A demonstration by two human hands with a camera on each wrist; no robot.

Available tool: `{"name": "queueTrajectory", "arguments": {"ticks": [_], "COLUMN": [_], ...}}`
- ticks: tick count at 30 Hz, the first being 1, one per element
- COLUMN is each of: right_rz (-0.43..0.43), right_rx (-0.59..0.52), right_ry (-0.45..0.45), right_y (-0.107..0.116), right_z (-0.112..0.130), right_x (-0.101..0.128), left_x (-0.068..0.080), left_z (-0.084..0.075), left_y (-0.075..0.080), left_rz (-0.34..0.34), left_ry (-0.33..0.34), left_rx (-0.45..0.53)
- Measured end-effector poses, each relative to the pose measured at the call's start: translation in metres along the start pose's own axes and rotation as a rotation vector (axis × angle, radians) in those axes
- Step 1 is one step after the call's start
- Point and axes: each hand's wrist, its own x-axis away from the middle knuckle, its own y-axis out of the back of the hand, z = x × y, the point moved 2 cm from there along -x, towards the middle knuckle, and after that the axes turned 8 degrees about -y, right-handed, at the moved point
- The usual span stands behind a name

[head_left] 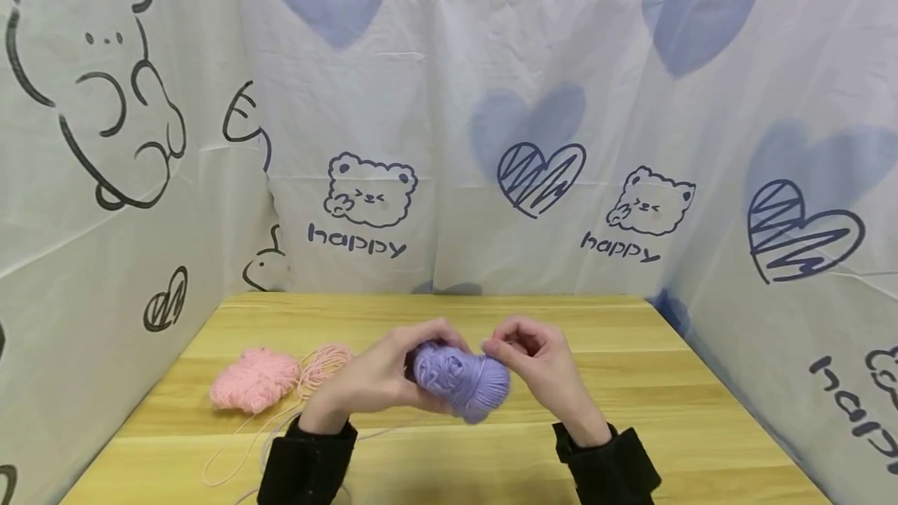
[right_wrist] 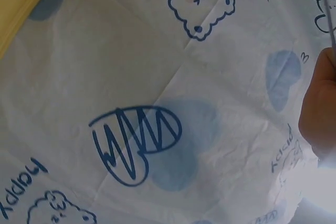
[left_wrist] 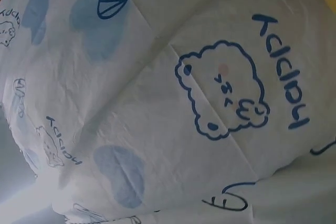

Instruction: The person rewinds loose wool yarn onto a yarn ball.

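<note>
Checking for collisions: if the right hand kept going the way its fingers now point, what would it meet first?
The right hand points its curled fingers leftward at the purple yarn ball, which they already seem to touch; beyond it lies the left hand. Depth is hard to judge.

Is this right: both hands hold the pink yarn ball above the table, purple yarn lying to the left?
Colours are swapped. The head view shows the left hand and right hand holding the purple yarn ball; the pink yarn lies on the table.

"happy" was printed in dark blue under each bear drawing on the white backdrop cloth [head_left: 449, 100]; no other readable text.
</note>
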Motion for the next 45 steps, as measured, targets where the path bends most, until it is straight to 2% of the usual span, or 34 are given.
{"name": "queueTrajectory", "arguments": {"ticks": [4, 7, 9, 11, 16, 18, 21, 27, 32, 35, 40, 43, 45], "right_rz": [-0.019, -0.003, -0.004, 0.003, 0.033, 0.042, 0.058, 0.070, 0.082, 0.081, 0.059, 0.053, 0.050], "right_rx": [-0.058, -0.110, -0.119, -0.123, -0.064, -0.044, -0.036, -0.036, 0.002, 0.022, 0.034, 0.039, 0.047], "right_ry": [-0.019, -0.057, -0.096, -0.139, -0.216, -0.218, -0.204, -0.196, -0.178, -0.154, -0.122, -0.113, -0.105], "right_y": [-0.004, -0.011, -0.016, -0.020, -0.026, -0.027, -0.028, -0.027, -0.026, -0.024, -0.020, -0.017, -0.016], "right_z": [-0.007, -0.013, -0.018, -0.022, -0.030, -0.031, -0.031, -0.028, -0.024, -0.022, -0.018, -0.015, -0.013], "right_x": [-0.002, -0.004, -0.005, -0.006, -0.008, -0.008, -0.008, -0.008, -0.006, -0.005, -0.004, -0.004, -0.004], "left_x": [-0.001, -0.002, -0.004, -0.005, -0.005, -0.004, -0.004, -0.004, -0.004, -0.004, -0.005, -0.006, -0.006], "left_z": [-0.001, -0.003, -0.003, -0.004, -0.003, -0.001, 0.000, 0.000, 0.003, 0.005, 0.006, 0.006, 0.006], "left_y": [0.001, 0.001, 0.001, 0.000, 0.004, 0.006, 0.008, 0.009, 0.010, 0.010, 0.007, 0.004, 0.002], "left_rz": [-0.053, -0.137, -0.211, -0.297, -0.529, -0.589, -0.637, -0.668, -0.658, -0.606, -0.467, -0.401, -0.383], "left_ry": [0.004, 0.041, 0.074, 0.112, 0.187, 0.192, 0.208, 0.217, 0.207, 0.181, 0.166, 0.167, 0.164], "left_rx": [0.194, 0.325, 0.371, 0.378, 0.309, 0.288, 0.264, 0.204, 0.067, -0.061, -0.276, -0.359, -0.406]}}
